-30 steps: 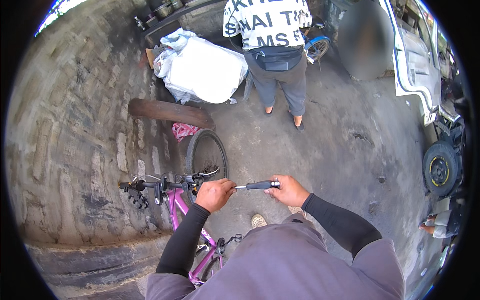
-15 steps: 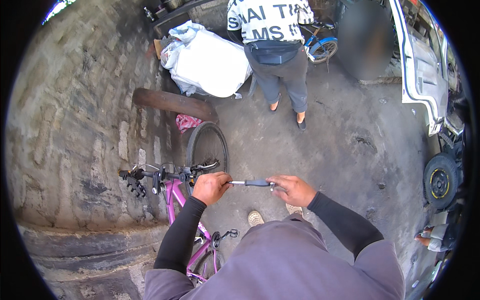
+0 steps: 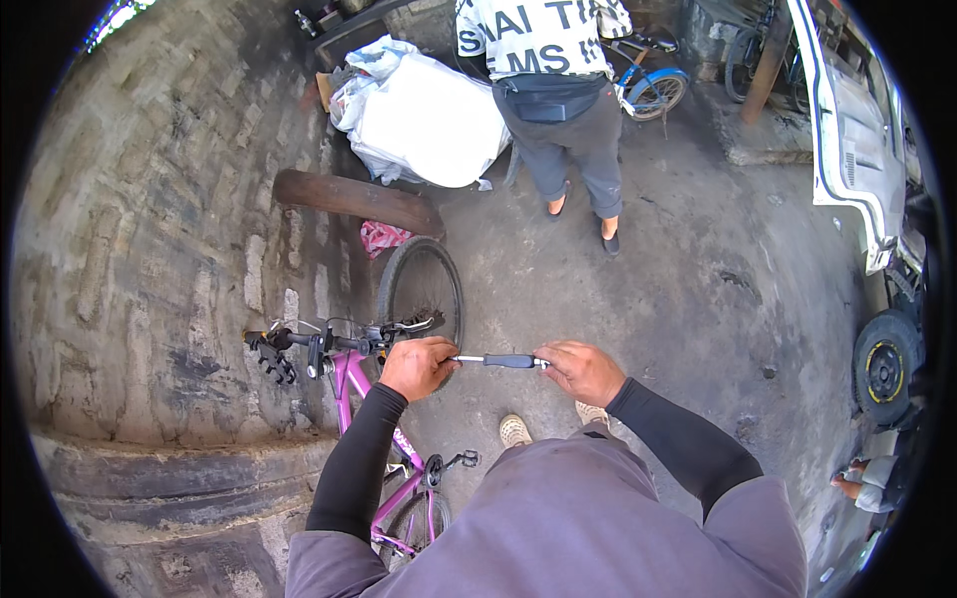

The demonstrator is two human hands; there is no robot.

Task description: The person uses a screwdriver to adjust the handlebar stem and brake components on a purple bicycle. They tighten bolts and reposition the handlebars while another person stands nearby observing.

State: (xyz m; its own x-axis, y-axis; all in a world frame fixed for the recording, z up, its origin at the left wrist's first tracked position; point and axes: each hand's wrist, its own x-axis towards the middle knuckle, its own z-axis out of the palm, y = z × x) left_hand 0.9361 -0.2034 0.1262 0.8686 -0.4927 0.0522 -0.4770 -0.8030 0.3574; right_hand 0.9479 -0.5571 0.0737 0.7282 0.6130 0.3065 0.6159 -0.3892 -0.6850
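A screwdriver (image 3: 510, 361) with a dark blue-grey handle and a thin metal shaft lies level between my hands, in front of my body. The fingers of my left hand (image 3: 419, 367) are closed on the shaft end and hide the tip. My right hand (image 3: 583, 371) pinches the handle end, where a small shiny metal bit shows by the fingertips; I cannot make out what that is. Close to my left hand stands a pink bicycle (image 3: 346, 384), its black handlebar and front wheel (image 3: 423, 294) partly behind that hand.
Along the left runs a rough block wall (image 3: 150, 259). Ahead are a brown log-like piece (image 3: 349, 202), a white-covered bulky thing (image 3: 429, 125) and a person (image 3: 558, 110) facing away. A blue bicycle (image 3: 653, 90), a white vehicle door (image 3: 847, 130) and a wheel (image 3: 885, 369) stand right.
The view has shifted slightly, so the surroundings sit a little further right. My hands keep their hold on the screwdriver, with hardly any movement.
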